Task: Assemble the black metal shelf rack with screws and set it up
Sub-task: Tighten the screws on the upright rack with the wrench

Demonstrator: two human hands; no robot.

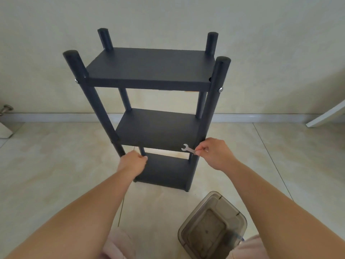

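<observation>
Both forearms bare to frame edge, no sleeves in sight. No rings, watch or bands on left hand (133, 163) or right hand (214, 153). Pale pink garment over knees at bottom edge, soft fabric.

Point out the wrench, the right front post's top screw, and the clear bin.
wrench (188, 149): head view, on its shank.
top screw (220, 89): head view, on its silver head.
clear bin (240, 215): head view, on its right rim.
</observation>
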